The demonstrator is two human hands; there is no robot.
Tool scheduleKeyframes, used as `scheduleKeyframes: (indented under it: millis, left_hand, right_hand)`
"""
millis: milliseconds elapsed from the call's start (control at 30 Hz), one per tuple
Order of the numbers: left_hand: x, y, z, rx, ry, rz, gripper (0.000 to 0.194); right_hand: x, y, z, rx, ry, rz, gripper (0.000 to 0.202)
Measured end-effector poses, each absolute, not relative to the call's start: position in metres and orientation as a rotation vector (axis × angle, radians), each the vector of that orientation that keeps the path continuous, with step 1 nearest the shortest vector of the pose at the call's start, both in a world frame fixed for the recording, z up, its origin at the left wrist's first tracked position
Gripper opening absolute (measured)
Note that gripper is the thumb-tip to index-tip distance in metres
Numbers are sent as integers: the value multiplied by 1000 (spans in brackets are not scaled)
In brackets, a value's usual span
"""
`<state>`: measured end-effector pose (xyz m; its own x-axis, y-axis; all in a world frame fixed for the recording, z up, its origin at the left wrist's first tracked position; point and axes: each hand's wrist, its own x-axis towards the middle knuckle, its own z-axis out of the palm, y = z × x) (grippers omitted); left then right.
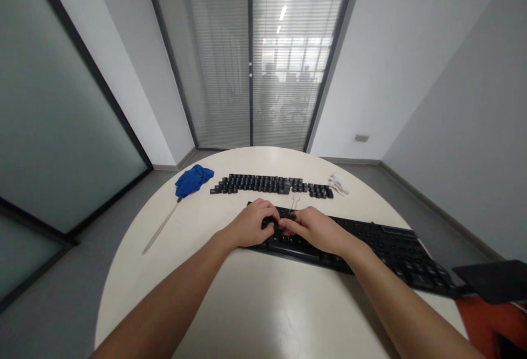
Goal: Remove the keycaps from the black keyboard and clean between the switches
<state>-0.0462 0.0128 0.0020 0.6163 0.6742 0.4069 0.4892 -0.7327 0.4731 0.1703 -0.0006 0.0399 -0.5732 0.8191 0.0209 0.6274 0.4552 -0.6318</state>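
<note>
Keyboard (381, 241) partly hidden behind fingers (294, 228) and forearm (379, 276), markings on loose keycaps (256, 183) illegibly small

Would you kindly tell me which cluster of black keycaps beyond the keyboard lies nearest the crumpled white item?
The small rightmost cluster, which sits right beside the crumpled white item; the other keycaps extend away to the left.
</note>
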Motion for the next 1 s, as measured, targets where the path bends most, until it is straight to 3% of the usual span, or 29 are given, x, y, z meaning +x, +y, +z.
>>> scheduleKeyframes:
  millis: [133, 367, 633, 1000]
  left_hand:
    - [-47, 10, 8, 2565, 880, 793, 14]
    - [-47, 10, 10, 2539, 881, 766, 27]
    - [-45, 18, -3, 2378, 938, 892, 13]
    - [-44, 20, -7, 2268, 1018, 941, 13]
  right_hand:
    - [172, 3, 35, -1229, -2270, 980, 46]
    - [171, 9, 26, -1195, -2120, 1101, 50]
    - [172, 17, 25, -1217, -1986, 890, 48]
    - [169, 18, 23, -1156, -1865, 1081, 55]
